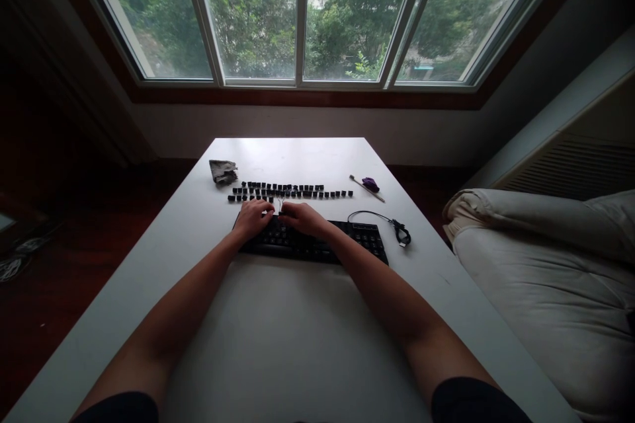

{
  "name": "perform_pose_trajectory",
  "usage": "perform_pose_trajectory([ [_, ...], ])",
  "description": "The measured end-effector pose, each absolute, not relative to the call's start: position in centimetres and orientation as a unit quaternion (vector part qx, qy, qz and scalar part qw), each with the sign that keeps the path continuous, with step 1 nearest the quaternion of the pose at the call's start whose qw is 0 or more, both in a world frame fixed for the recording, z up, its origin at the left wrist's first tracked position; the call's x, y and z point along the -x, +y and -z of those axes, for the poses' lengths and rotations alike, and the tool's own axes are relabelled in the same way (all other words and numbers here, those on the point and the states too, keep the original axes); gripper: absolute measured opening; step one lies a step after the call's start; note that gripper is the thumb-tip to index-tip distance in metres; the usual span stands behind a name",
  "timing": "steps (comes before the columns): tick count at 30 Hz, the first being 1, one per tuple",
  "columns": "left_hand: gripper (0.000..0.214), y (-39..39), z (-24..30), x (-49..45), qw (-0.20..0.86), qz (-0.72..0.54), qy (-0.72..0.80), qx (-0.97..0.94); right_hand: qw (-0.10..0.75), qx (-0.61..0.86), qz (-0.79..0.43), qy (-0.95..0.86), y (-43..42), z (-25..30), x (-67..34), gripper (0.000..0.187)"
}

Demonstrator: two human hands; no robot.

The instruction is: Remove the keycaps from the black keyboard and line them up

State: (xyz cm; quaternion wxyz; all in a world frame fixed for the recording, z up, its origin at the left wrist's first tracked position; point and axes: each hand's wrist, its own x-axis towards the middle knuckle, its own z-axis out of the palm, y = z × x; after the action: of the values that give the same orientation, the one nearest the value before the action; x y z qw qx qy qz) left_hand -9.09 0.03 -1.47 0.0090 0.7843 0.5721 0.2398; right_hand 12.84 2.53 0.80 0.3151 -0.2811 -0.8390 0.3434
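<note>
A black keyboard lies across the white table below both hands. My left hand is over its upper left part, fingers stretched toward the right and apart, with nothing visible in them. Close beside it, my right hand is closed in a pinch at a thin wire keycap puller, whose wires stick up between the hands. Its grip is partly hidden by the fingers. Just behind the hands, loose black keycaps stand in several rows, the nearest row partly covered by my left hand.
A crumpled grey cloth lies at the back left. A toothbrush-like brush and a purple bundle sit at the back right. The keyboard's coiled cable rests to the right. Beyond the table's right edge is a pale sofa.
</note>
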Motion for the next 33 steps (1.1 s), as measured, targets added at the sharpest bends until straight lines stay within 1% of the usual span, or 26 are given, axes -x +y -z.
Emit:
perform_pose_trajectory([
  [3, 0.017, 0.0, 1.4, 9.1, 0.009, -0.24, 0.571, -0.785, 0.311, 0.263, -0.312, -0.858, 2.3, -1.0, -12.9, 0.012],
  [7, 0.017, -0.2, 1.1, 9.0, 0.024, -0.239, 0.548, -0.801, 0.33, 0.266, -0.236, -0.875, 1.9, -0.2, -13.0, 0.007],
  [14, 0.016, -1.2, 0.2, 8.6, 0.074, -0.191, 0.43, -0.879, 0.319, 0.302, -0.155, -0.885, 1.1, 1.1, -13.0, 0.016],
  [21, 0.019, -1.4, -0.1, 8.4, 0.086, -0.209, 0.383, -0.896, 0.3, 0.316, -0.117, -0.892, 1.1, 1.4, -13.0, 0.021],
  [25, 0.018, -1.2, 0.2, 8.5, 0.103, -0.229, 0.37, -0.895, 0.299, 0.311, -0.101, -0.896, 1.0, 1.6, -12.9, 0.021],
  [33, 0.02, -0.9, 0.4, 8.6, 0.137, -0.244, 0.362, -0.889, 0.307, 0.317, -0.116, -0.89, 1.0, 1.9, -12.9, 0.02],
])
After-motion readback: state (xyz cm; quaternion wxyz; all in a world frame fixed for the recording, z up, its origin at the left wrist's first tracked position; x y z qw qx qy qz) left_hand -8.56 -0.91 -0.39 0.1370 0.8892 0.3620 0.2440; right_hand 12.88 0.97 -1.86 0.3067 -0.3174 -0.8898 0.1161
